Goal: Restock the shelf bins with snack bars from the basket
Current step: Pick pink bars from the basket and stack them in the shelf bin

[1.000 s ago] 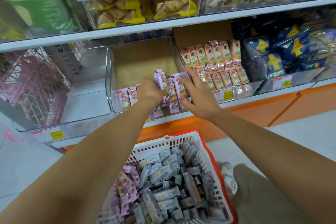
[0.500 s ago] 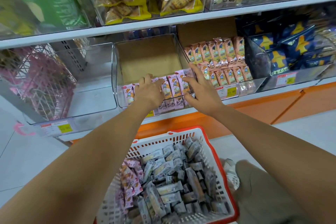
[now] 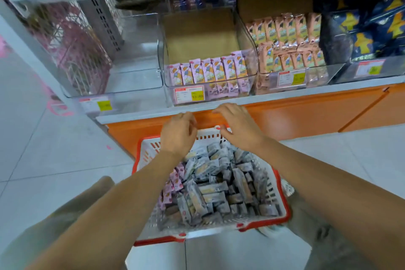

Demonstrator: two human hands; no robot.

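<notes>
A white basket with a red rim [image 3: 144, 153] stands on the floor below me, filled with several grey and pink wrapped snack bars [image 3: 217, 188]. Over its far edge hover my left hand [image 3: 178, 132] and my right hand [image 3: 237, 126], both with loosely curled fingers and nothing in them. Above them, on the lower shelf, a clear bin [image 3: 210, 84] holds a row of pink snack bars [image 3: 208, 71] standing upright along its front wall. The bin's back half shows bare cardboard.
A clear bin [image 3: 122, 68] with nothing visible inside sits left of the pink-bar bin. To the right stand a bin of orange-pink bars [image 3: 289, 44] and one of dark blue packs [image 3: 372, 26]. An orange base panel [image 3: 295, 114] runs under the shelf. Grey tiled floor lies all around.
Both hands have let go of the pink bars in the bin and drawn back down to the basket's far edge. The row of bars now stands alone. My view has tilted downward.
</notes>
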